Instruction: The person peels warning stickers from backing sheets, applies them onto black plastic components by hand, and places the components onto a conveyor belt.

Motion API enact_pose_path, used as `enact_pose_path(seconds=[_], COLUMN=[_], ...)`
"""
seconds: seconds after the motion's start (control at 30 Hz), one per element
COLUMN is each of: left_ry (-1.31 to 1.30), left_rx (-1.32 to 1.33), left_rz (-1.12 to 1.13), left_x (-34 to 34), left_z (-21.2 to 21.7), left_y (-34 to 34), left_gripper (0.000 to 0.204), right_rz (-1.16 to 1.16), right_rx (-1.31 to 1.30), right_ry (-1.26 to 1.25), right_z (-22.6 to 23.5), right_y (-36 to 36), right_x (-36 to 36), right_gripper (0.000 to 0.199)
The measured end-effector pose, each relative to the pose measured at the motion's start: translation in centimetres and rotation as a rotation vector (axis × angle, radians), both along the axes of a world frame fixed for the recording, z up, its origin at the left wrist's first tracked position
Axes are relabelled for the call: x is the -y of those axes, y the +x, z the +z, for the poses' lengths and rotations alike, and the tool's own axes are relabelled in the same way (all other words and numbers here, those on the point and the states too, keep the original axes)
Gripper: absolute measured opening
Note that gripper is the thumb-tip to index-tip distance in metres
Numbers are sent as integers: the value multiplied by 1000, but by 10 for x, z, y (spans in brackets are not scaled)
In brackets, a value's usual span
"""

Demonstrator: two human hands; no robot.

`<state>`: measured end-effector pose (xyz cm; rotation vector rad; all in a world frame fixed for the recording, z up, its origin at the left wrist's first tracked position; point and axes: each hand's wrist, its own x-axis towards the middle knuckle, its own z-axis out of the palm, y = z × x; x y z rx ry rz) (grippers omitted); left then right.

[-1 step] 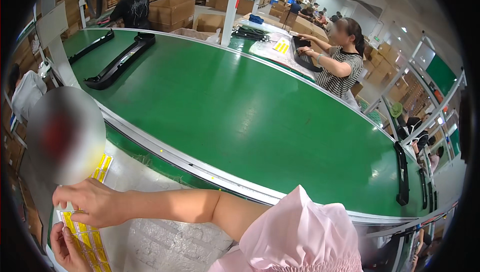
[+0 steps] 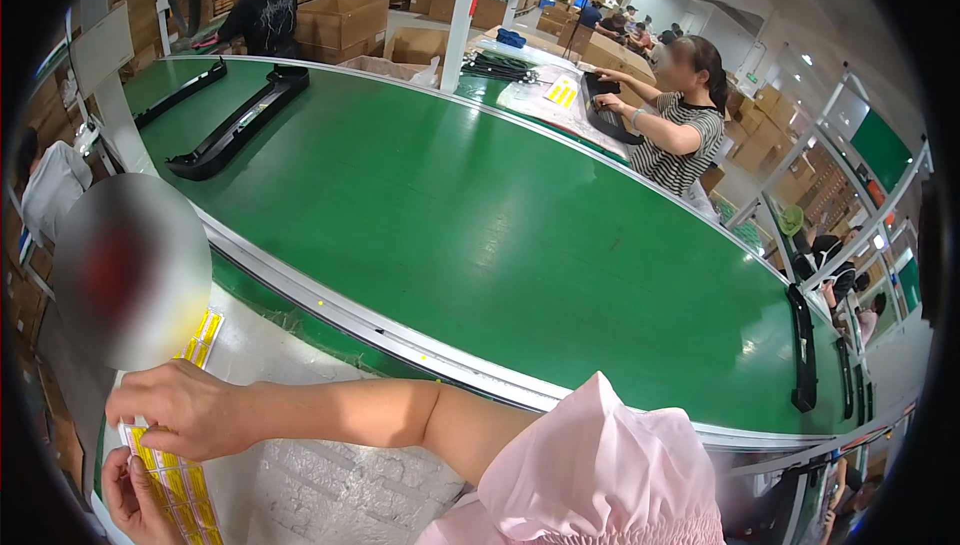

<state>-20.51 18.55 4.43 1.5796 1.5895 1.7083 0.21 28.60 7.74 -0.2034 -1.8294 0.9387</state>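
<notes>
Looking down: we see both our hands at the lower left, over a sheet of yellow stickers point(image 2: 170, 480).
Right hand: our right hand point(image 2: 180, 410) reaches across from the pink sleeve point(image 2: 600, 475) and lies on top of the sheet, fingers curled, pinching at its upper edge.
Left hand: our left hand point(image 2: 135, 500) is under the sheet at its lower left, thumb on the sheet, gripping it.
Sheet position: it lies between our two hands, on the white table point(image 2: 320, 485), just beside the green conveyor belt point(image 2: 480, 215).
Sheet look: long white strip with rows of small yellow rectangles, partly hidden by our hands.
Far side: a person in a striped shirt point(image 2: 680, 140) handles a black part point(image 2: 605, 110).
</notes>
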Motion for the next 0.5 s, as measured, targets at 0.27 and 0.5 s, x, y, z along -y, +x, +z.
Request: enact_pose_path(seconds=[0.27,0.5], left_ry=[-161,-167], left_rx=[-122,-56], left_rz=[-17,47], left_x=[7,1], left_z=[9,-5], left_y=[12,7], left_gripper=[16,22], right_rz=[39,0], right_rx=[48,8], right_ry=[186,175], right_z=[-9,-17], right_y=[6,1], right_x=[-16,-24], right_gripper=[8,3])
